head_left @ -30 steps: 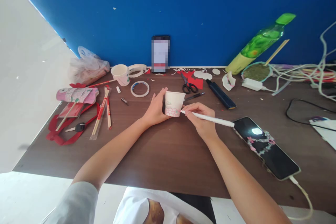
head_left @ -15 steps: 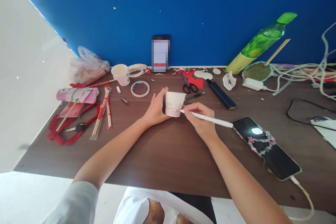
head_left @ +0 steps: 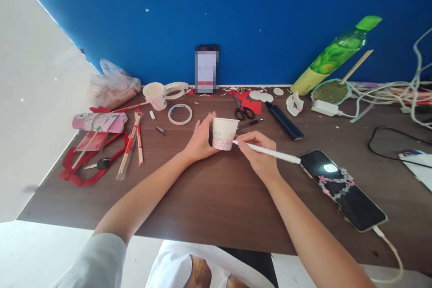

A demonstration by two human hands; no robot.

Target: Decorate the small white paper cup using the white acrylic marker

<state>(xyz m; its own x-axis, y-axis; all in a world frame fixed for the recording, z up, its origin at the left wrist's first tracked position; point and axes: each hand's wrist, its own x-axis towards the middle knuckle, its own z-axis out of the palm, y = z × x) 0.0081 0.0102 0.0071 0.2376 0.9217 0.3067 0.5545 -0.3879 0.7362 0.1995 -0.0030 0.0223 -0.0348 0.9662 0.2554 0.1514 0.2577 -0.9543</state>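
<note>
**Holding a paper cup (head_left: 225, 134) to a white marker (head_left: 281, 155)**

The right hand (head_left: 260, 161) pinches the white marker near its tip, fingers closed on the barrel. That tip is at the lower right of the paper cup, by a pink scalloped pattern; whether it touches cannot be told. The left hand (head_left: 199, 140) grips the cup's left side, fingers stretched up along it. The cup is roughly upright, between both hands, above the middle of the counter (head_left: 222, 202); its contact with the surface is unclear.

Just behind the cup lies a black pen (head_left: 250, 123), then scissors (head_left: 245, 113) beside red paper (head_left: 256, 107). A dark blue case (head_left: 285, 121) is farther right. To the left are a roll of tape (head_left: 180, 114) and a second cup (head_left: 155, 95), standing upright. Wrapped chopsticks (head_left: 128, 148) and a key (head_left: 102, 163) sit farther left. To the right, a phone (head_left: 364, 211) carries a beaded strap (head_left: 337, 194). A green bottle (head_left: 332, 56) leans against the blue wall (head_left: 263, 4).
</note>
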